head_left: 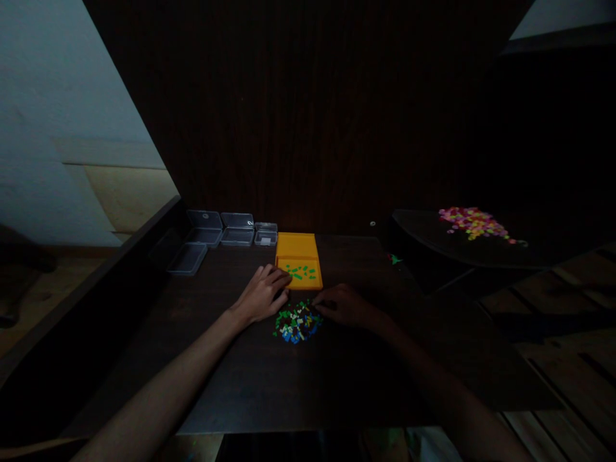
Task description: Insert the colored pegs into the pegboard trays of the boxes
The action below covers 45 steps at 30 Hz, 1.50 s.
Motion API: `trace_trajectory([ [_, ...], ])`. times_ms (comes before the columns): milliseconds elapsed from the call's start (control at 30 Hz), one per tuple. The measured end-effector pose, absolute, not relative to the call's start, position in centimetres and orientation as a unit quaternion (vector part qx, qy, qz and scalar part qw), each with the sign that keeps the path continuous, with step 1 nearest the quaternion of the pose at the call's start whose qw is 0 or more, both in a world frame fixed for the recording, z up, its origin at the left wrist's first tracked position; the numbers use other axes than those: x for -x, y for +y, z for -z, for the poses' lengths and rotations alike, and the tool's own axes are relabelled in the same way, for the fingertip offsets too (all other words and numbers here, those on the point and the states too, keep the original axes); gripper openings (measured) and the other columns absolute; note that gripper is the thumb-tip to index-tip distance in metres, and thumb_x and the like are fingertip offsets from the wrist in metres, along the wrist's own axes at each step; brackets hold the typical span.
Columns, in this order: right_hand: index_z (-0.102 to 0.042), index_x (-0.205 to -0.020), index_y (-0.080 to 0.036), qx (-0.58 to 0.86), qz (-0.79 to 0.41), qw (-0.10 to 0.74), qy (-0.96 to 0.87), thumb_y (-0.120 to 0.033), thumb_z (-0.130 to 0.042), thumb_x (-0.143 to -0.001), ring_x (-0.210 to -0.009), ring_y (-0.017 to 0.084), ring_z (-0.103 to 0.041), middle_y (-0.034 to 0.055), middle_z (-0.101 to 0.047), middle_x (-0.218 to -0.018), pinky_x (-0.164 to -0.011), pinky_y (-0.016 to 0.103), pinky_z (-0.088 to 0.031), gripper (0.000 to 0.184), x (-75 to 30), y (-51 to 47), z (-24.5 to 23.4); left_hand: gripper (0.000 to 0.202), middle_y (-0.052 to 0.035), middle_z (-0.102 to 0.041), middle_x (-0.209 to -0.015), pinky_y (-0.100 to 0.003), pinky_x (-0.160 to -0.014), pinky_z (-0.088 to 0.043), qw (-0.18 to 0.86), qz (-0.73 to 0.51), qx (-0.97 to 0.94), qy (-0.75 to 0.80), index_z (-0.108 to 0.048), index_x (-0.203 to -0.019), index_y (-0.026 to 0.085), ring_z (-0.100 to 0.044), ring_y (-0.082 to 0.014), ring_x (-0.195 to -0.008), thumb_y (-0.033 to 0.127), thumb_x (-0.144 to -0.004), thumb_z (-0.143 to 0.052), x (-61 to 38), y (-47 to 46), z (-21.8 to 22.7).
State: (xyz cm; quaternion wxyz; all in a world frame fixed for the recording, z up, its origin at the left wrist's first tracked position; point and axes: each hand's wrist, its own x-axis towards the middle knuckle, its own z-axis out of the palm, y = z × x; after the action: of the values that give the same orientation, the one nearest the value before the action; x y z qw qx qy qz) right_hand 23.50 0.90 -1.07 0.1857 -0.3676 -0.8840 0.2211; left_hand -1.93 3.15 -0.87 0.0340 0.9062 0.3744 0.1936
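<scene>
A yellow box point(296, 244) lies with its lid folded back, and several small green pieces point(303, 273) are scattered in its front tray. My left hand point(264, 292) rests at the tray's left edge, fingers spread a little and fingertips touching or just over the rim. Just in front of the box is a loose pile of small plastic pieces point(297, 324) in green, white, blue and some yellow. At the pile's right upper edge, my right hand point(341, 305) has its thumb and fingers pinched together. Anything between those fingertips is too small and dark to make out.
Clear plastic cases with raised lids point(237, 236) line the back left, and another clear case point(187, 258) lies before them. A heap of pink and yellow pieces point(474, 222) sits on a dark surface at right. A small green and red bit point(394, 259) lies near it.
</scene>
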Motion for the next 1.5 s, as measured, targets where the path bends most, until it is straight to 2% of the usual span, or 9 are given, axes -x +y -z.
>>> trace_trajectory([
  [200, -0.073, -0.094, -0.019, 0.383, -0.207, 0.185, -0.881, -0.016, -0.062, -0.079, -0.062, 0.013, -0.064, 0.0028, -0.073, -0.076, -0.063, 0.022, -0.045, 0.019, -23.7, 0.7, 0.6, 0.034, -0.0099, -0.064, -0.118, -0.045, -0.091, -0.040, 0.033, -0.207, -0.901, 0.380, -0.061, -0.122, 0.016, -0.049, -0.0266, -0.107, 0.028, -0.093, -0.045, 1.9, 3.3, 1.2],
  [333, -0.073, -0.097, -0.019, 0.382, -0.212, 0.190, -0.879, -0.014, -0.061, -0.077, -0.055, 0.011, -0.060, 0.0007, -0.070, -0.068, -0.059, 0.020, -0.043, 0.024, -23.7, 0.6, 0.7, 0.036, -0.0091, -0.061, -0.123, -0.047, -0.090, -0.040, 0.019, -0.198, -0.906, 0.374, -0.060, -0.125, 0.021, -0.047, -0.0275, -0.107, 0.027, -0.092, -0.047, 1.9, 3.4, 1.2],
  [533, -0.073, -0.093, -0.019, 0.372, -0.210, 0.199, -0.882, -0.015, -0.060, -0.077, -0.058, 0.011, -0.060, 0.0026, -0.073, -0.076, -0.061, 0.021, -0.043, 0.021, -23.6, 0.6, 1.0, 0.031, -0.0096, -0.062, -0.116, -0.048, -0.089, -0.041, 0.016, -0.187, -0.914, 0.360, -0.067, -0.114, 0.022, -0.048, -0.0278, -0.104, 0.026, -0.089, -0.050, 1.9, 3.2, 1.0],
  [600, -0.073, -0.092, -0.018, 0.370, -0.216, 0.205, -0.880, -0.015, -0.059, -0.077, -0.057, 0.011, -0.060, 0.0025, -0.072, -0.073, -0.060, 0.021, -0.043, 0.021, -23.5, 0.6, 1.0, 0.030, -0.0100, -0.063, -0.114, -0.048, -0.090, -0.041, 0.019, -0.187, -0.913, 0.362, -0.067, -0.113, 0.021, -0.048, -0.0278, -0.104, 0.027, -0.089, -0.050, 1.9, 3.1, 1.0],
  [767, -0.072, -0.092, -0.017, 0.372, -0.245, 0.226, -0.866, -0.011, -0.057, -0.073, -0.050, 0.010, -0.054, -0.0013, -0.063, -0.061, -0.055, 0.020, -0.041, 0.025, -23.4, 0.3, 0.4, 0.031, -0.0102, -0.062, -0.116, -0.048, -0.091, -0.041, 0.026, -0.191, -0.909, 0.369, -0.067, -0.114, 0.019, -0.047, -0.0281, -0.107, 0.030, -0.089, -0.051, 1.9, 3.0, 1.0],
  [933, -0.068, -0.083, -0.017, 0.344, -0.273, 0.220, -0.871, -0.017, -0.062, -0.071, -0.049, 0.008, -0.050, -0.0040, -0.057, -0.057, -0.055, 0.020, -0.039, 0.013, -23.4, -0.3, -0.3, 0.031, -0.0111, -0.062, -0.114, -0.046, -0.086, -0.042, 0.014, -0.196, -0.907, 0.373, -0.068, -0.112, 0.020, -0.047, -0.0283, -0.104, 0.032, -0.089, -0.052, 1.9, 3.1, 1.1],
  [1100, -0.068, -0.084, -0.016, 0.337, -0.276, 0.189, -0.880, -0.019, -0.066, -0.070, -0.050, 0.008, -0.049, -0.0052, -0.054, -0.057, -0.056, 0.019, -0.037, 0.014, -23.2, -0.5, -0.1, 0.031, -0.0106, -0.063, -0.107, -0.045, -0.085, -0.042, 0.005, -0.192, -0.906, 0.377, -0.068, -0.112, 0.020, -0.048, -0.0281, -0.103, 0.034, -0.089, -0.052, 1.9, 3.2, 1.3],
  [1500, -0.067, -0.085, -0.018, 0.348, -0.257, 0.177, -0.884, -0.022, -0.068, -0.072, -0.051, 0.008, -0.049, -0.0053, -0.054, -0.059, -0.055, 0.019, -0.035, 0.014, -23.3, -0.3, 0.4, 0.032, -0.0103, -0.066, -0.111, -0.046, -0.089, -0.041, 0.005, -0.199, -0.907, 0.370, -0.064, -0.117, 0.017, -0.049, -0.0279, -0.107, 0.031, -0.091, -0.050, 1.7, 3.0, 1.0],
])
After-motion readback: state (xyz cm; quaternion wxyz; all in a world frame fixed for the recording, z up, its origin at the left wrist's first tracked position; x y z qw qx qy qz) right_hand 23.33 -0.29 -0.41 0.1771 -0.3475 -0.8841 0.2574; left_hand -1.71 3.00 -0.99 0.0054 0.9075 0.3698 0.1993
